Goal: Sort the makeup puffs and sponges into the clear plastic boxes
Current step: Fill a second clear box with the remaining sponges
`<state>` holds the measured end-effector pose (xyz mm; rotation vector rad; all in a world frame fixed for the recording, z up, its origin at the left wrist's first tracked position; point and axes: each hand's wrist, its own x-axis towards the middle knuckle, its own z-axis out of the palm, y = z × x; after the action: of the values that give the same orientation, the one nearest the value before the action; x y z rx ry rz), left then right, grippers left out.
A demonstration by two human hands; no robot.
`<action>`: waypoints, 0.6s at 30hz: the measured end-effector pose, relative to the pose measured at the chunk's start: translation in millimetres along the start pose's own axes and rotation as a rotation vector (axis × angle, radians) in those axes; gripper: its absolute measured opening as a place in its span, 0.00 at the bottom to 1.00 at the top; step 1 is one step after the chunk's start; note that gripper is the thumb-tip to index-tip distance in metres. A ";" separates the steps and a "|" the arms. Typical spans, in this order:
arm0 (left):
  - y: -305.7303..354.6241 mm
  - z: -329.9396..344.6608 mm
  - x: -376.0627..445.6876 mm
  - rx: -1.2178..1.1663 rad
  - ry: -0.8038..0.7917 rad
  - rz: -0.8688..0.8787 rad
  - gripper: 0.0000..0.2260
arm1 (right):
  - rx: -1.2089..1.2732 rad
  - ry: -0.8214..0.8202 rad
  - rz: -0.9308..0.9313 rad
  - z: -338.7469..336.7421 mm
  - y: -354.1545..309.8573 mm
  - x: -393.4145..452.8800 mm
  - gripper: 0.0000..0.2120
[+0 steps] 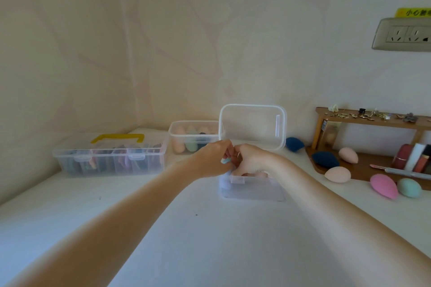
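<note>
A small clear box [251, 190] stands at the table's middle with its lid [253, 126] raised upright behind it. Pink sponges [256, 173] lie inside, mostly hidden by my hands. Just above its left rim, my left hand [211, 162] and my right hand [253, 158] meet fingertip to fingertip. Both pinch a small light-blue puff [225, 160], of which only a sliver shows. Loose egg-shaped sponges lie at the right: dark blue [294, 144], dark blue [325, 159], pale pink [348, 154], pale pink [337, 174], bright pink [383, 186] and teal [409, 187].
Behind, a lidless clear box [193, 123] holds pink, green and dark sponges. At the far left is a long latched box [109, 158] with a yellow handle and flat puffs inside. A wooden shelf [368, 121] with trinkets and cosmetic tubes [415, 158] fills the right. A wall socket [403, 34] is above.
</note>
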<state>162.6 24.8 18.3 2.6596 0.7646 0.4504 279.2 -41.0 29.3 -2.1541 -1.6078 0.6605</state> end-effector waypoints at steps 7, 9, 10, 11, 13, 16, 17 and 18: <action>17.0 -5.9 10.7 0.088 -0.122 -0.051 0.11 | 0.014 -0.002 -0.018 -5.3 7.3 -6.0 0.12; 20.5 -5.4 10.4 0.144 -0.103 -0.049 0.10 | 0.113 -0.015 -0.015 -14.6 11.2 -7.7 0.11; 21.8 -4.8 10.3 0.179 -0.100 -0.043 0.10 | 0.169 -0.006 -0.016 -20.1 13.3 -9.5 0.09; 22.9 -4.4 10.8 0.211 -0.099 -0.037 0.10 | 0.223 0.017 -0.018 -25.6 15.7 -11.5 0.06; 26.1 -2.2 11.2 0.274 -0.107 -0.024 0.11 | 0.298 0.090 -0.020 -34.7 20.9 -16.4 0.06; 30.3 4.0 12.7 0.383 -0.128 -0.035 0.13 | 0.302 0.234 -0.022 -42.6 27.7 -24.7 0.12; 30.5 6.4 13.7 0.408 -0.132 -0.044 0.13 | 0.281 0.312 -0.023 -44.8 30.4 -27.7 0.13; 31.3 8.5 14.4 0.434 -0.129 -0.044 0.13 | 0.227 0.412 -0.019 -47.6 34.6 -31.1 0.14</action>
<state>191.5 5.8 26.2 3.0212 0.9694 0.1045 326.2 -81.4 53.8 -1.9494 -1.2680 0.3417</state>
